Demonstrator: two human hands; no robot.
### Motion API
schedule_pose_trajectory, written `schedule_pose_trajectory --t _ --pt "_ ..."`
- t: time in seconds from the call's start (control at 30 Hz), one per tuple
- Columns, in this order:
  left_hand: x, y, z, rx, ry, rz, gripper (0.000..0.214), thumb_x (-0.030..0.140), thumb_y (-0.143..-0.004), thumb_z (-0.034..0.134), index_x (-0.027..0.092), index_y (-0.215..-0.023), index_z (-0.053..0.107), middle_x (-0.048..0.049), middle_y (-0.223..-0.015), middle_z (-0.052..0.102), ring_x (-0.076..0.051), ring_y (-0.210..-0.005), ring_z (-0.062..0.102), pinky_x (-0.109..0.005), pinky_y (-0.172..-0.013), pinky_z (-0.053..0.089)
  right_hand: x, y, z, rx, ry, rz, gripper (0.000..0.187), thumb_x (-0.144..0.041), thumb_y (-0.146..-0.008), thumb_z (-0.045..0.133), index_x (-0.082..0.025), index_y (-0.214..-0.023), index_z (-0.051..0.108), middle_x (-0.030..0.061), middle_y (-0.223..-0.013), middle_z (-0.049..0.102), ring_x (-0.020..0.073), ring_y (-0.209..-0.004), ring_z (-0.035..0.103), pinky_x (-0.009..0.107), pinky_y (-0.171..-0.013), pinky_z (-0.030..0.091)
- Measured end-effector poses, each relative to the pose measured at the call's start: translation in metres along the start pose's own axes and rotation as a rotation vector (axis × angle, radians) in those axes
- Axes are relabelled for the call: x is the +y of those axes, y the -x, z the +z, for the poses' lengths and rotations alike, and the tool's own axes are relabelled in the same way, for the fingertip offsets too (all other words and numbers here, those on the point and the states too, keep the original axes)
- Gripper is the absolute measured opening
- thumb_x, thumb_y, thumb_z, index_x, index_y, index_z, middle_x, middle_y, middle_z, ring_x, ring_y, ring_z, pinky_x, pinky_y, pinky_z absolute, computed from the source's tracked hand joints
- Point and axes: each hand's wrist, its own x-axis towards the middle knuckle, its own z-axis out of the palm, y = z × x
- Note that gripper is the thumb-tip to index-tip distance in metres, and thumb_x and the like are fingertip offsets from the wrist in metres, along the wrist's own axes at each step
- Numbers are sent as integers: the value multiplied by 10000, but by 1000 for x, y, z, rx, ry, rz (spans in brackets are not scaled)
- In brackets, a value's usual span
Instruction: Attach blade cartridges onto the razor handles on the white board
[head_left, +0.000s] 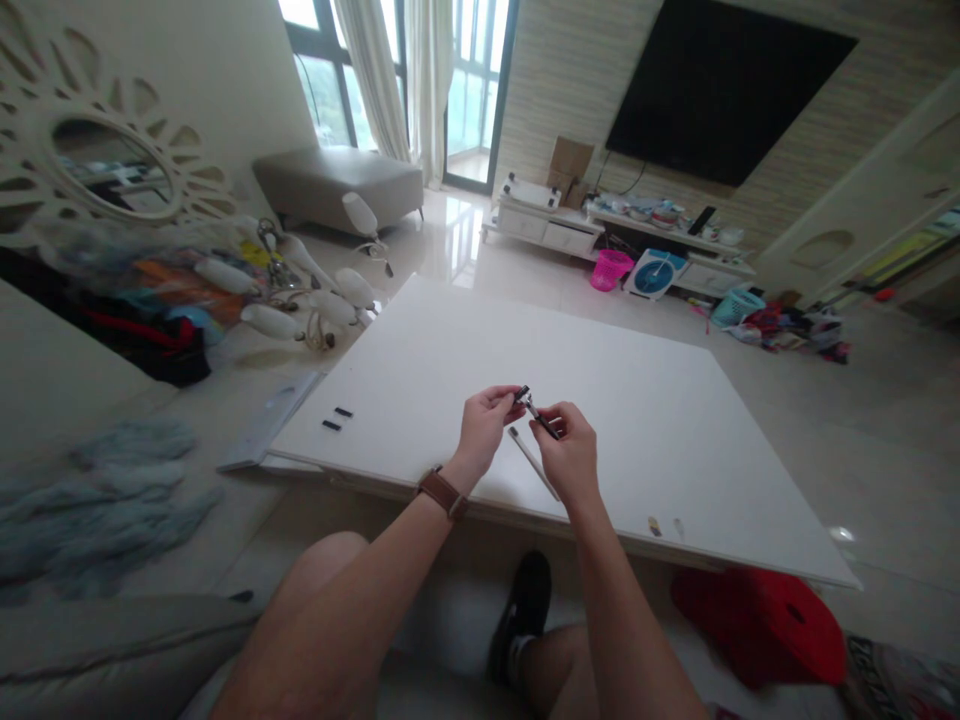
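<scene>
Left hand (484,425) and right hand (571,455) pinch one small black pen (538,413) — above the white board (675,420).

One large white rectangular board (465,370) lies on the floor. Near its left edge sit two small black rectangular pieces (337,418); near its front edge, two tiny pale pieces (666,526). Two hands, left hand (484,422) and right hand (574,455), share one slim black pen-like tool (538,412). One thin white strip (531,462) lies beneath them.
</scene>
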Motion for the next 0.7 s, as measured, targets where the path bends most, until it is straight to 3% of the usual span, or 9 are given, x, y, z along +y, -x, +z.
schedule_pose_trajectory --t 0.7 --pt "8 -4 -2 -44 -51 -23 191 154 -717 660 105 -871 762 -133 -907 757 -224 -838 720 -474 -929 543 0 0 -1 -7 25 2 41 -250 -797 627 -210 -810 630 16 -828 659 159 -663 583 297 -623 437"
